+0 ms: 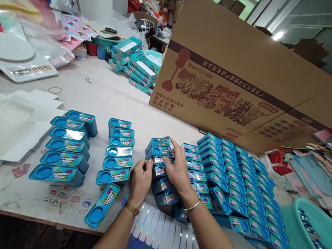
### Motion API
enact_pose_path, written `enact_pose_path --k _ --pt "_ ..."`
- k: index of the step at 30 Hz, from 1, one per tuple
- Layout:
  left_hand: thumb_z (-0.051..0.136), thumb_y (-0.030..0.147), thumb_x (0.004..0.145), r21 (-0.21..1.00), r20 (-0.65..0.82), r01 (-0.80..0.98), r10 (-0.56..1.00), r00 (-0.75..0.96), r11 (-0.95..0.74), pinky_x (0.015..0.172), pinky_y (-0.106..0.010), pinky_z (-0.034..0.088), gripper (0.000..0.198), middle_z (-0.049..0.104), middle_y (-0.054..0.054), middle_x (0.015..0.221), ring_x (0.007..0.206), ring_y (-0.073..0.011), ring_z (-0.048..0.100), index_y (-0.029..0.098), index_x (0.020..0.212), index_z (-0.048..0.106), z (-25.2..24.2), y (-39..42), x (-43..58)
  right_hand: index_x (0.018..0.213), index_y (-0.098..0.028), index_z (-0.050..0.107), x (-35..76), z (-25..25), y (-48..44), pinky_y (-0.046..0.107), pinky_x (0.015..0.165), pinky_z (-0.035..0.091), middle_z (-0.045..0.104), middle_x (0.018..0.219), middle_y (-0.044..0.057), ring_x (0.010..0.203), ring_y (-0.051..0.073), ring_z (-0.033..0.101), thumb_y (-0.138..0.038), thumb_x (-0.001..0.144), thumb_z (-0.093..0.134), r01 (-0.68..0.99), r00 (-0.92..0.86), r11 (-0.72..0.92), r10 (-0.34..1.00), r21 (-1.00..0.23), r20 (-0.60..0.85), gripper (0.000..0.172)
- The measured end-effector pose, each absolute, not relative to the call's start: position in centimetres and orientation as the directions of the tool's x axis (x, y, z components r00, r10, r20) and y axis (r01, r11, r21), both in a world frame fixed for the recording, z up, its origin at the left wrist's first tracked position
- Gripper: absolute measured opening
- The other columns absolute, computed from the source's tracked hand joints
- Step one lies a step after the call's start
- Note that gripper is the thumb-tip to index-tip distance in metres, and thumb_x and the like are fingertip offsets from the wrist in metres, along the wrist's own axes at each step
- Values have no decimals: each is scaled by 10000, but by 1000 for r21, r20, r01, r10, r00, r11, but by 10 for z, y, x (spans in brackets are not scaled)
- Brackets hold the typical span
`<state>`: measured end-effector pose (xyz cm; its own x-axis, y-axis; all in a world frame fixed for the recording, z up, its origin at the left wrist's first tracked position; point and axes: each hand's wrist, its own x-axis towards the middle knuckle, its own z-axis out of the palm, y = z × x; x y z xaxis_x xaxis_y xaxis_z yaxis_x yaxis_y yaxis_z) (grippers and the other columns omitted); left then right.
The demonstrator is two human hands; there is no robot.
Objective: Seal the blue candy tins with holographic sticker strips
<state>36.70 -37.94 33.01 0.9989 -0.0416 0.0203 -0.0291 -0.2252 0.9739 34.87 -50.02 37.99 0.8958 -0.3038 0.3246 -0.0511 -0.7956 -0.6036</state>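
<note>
Rows of small teal boxes labelled CARAMELO lie on the table, one row at the left (64,154), one in the middle (117,157). My left hand (140,179) is closed in a pinch against a teal box (160,170) in a third row. My right hand (179,169) lies across that same row, fingers curled over the boxes and fingertips touching a box (159,144) near its far end. A holographic sticker sheet (164,230) with several strips peeled sits at the table's front edge under my forearms. A dense stack of teal boxes (239,183) lies to the right.
A large flattened cardboard carton (256,80) leans behind the boxes. A teal basin (318,243) with small metal pieces is at the right edge. Flat white cartons (3,123) lie at the left, a white tray (14,56) behind them. More teal boxes (137,64) are piled further back.
</note>
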Motion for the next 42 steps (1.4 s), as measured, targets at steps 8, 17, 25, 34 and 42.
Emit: enact_pose_path --k 8,17,25,34,42 --pt "507 354 875 996 -75 76 30 997 -44 713 -317 506 217 673 -75 858 794 -210 646 178 967 594 313 -386 368 1485 -262 445 352 380 -507 438 973 491 476 1062 71 967 217 561 -54 784 498 -22 879 -741 -334 -671 339 733" --pt "476 675 900 951 103 -107 31 994 289 1015 -413 462 676 604 -167 1316 1229 -277 572 162 1337 532 365 -386 373 1029 -231 684 338 449 -510 415 929 459 574 1049 71 1027 243 556 -334 859 614 91 859 -720 -293 -688 421 210" --pt "413 850 792 828 -20 145 -230 973 541 832 -341 523 871 709 -162 1138 1052 -260 663 132 1228 644 388 -380 384 734 -189 597 340 468 -507 270 602 379 533 656 -31 617 125 455 -519 732 723 -66 965 -265 -262 -962 6 353" --pt "649 567 826 931 8 39 -127 992 363 548 -221 358 444 482 44 570 564 -102 429 171 637 579 384 -376 379 683 -199 582 358 451 -505 267 560 353 498 583 -52 543 111 418 -521 681 716 -115 958 -194 -282 -974 -57 349" --pt "491 417 906 989 132 -122 125 983 -87 608 -257 394 328 594 -3 630 612 -152 514 211 661 560 368 -391 390 691 -227 581 377 408 -500 389 870 444 614 854 56 921 243 556 -246 813 582 -122 837 -765 -421 -632 348 123"
